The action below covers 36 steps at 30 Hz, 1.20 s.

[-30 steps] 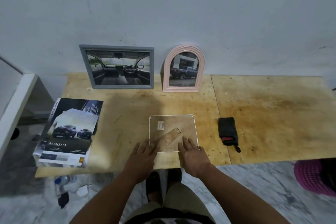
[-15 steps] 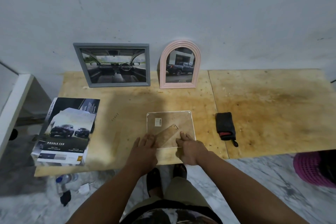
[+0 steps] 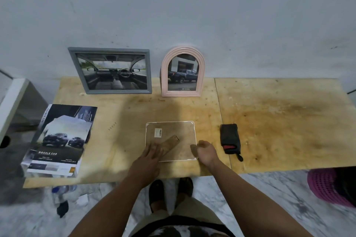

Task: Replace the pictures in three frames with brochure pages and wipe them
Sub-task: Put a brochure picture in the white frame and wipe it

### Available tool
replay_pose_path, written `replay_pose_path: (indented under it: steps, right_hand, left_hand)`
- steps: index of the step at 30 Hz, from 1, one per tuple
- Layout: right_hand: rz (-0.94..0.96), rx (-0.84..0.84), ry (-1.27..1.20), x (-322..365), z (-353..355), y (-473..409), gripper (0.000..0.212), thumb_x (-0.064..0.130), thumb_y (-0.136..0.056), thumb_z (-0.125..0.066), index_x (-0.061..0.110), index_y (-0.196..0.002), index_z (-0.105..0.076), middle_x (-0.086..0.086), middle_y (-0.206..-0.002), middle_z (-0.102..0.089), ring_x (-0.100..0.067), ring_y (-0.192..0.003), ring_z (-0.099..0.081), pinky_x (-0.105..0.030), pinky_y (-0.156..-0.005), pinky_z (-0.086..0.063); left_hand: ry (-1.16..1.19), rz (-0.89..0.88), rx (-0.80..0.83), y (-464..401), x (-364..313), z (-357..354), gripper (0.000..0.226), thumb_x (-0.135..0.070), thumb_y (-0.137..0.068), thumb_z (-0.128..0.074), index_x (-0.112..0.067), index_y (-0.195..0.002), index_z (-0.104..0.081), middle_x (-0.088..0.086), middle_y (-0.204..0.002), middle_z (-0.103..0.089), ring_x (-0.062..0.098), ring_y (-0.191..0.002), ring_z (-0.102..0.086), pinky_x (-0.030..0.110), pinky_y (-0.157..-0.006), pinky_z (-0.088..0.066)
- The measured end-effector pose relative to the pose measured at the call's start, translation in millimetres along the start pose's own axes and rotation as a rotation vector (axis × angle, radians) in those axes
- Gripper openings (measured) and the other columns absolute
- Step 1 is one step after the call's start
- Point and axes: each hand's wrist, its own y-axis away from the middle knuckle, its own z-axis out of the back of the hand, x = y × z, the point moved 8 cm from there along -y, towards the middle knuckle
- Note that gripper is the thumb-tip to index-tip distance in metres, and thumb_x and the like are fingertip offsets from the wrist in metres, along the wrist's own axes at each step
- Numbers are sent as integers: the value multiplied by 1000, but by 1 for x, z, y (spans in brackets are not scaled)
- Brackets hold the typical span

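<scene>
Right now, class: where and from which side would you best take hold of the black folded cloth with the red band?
Probably pinch the black folded cloth across its long sides at mid-length, coming straight down from above. It lies flat and free on the wooden table, narrow and long, just right of the right hand.

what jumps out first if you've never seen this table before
Two frames lean on the wall at the back: a grey frame showing a car interior and a pink arched frame with a pickup. Front and centre, a third frame lies face down under the left hand, the right hand at its edge.
</scene>
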Motion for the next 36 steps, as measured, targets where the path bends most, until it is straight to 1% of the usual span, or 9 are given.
replay_pose_path:
  steps: [6,10,13,17,19,22,27,32,36]
  right_hand:
    - [1,-20,-95,9,21,-3,19,16,-96,-69,2,-106,-77,-8,-103,-75,-15,-84,-66,-15,-60,-51]
    - [-28,63,-43,34,30,1,18,15,-98,-63,2,-90,-73,-8,-81,-73,-16,-69,-66,-19,-53,-49]
    - [5,70,29,57,41,-2,34,20,-99,-60,8,-69,-67,-4,-60,-63,-15,-55,-55,-27,-61,-46]
    - [59,24,-132,93,65,-5,33,33,-98,-65,6,-82,-75,-7,-65,-70,-19,-56,-60,-28,-57,-47]
    - [95,14,-191,111,73,-8,33,36,-101,-60,12,-83,-74,-3,-68,-72,-12,-52,-63,-21,-51,-46]
    - [147,-44,-225,128,83,-14,26,37,-102,-56,17,-98,-73,-3,-90,-72,-17,-74,-67,-35,-71,-58]
    - [107,-13,-234,118,79,-19,50,46,-104,-51,17,-144,-54,-6,-136,-59,-31,-122,-56,-49,-98,-50]
    - [30,223,-435,99,49,-11,39,45,-103,-51,15,-117,-72,-9,-106,-78,-30,-98,-73,-39,-68,-59]
    - [74,258,-679,98,49,-13,31,22,-103,-51,7,-115,-74,-20,-110,-76,-36,-97,-76,-45,-73,-63]
  left_hand:
    - [26,60,-9,3,7,-2,74,-36,-94,-58,-26,-159,-23,4,-169,-2,25,-156,3,41,-81,-60]
    - [65,87,-213,5,5,32,60,-31,-87,-72,-25,-143,-54,3,-157,-43,26,-143,-43,39,-58,-61]
    - [16,95,-308,1,-1,58,58,-33,-78,-81,-26,-133,-64,0,-136,-65,22,-102,-73,33,-51,-57]
    - [-18,57,-461,-7,-8,103,46,-35,-90,-63,-26,-135,-61,-2,-130,-68,18,-106,-71,41,-91,-55]
    - [143,127,-476,-14,-3,126,42,-44,-98,-43,-27,-132,-61,-5,-121,-71,17,-101,-70,41,-95,-54]
    - [490,272,-509,-25,4,147,33,-46,-102,-39,-30,-117,-62,-10,-92,-68,10,-75,-64,29,-64,-52]
    - [1261,519,-426,-41,15,123,21,-32,-104,-51,-24,-103,-70,1,-95,-73,20,-92,-69,40,-80,-60]
    - [1854,679,-233,-47,-4,83,21,-28,-101,-57,-14,-105,-73,12,-100,-75,31,-99,-68,38,-67,-60]
    - [2056,695,-168,-53,-16,71,21,-25,-99,-61,-9,-110,-71,11,-96,-77,30,-98,-67,37,-66,-59]
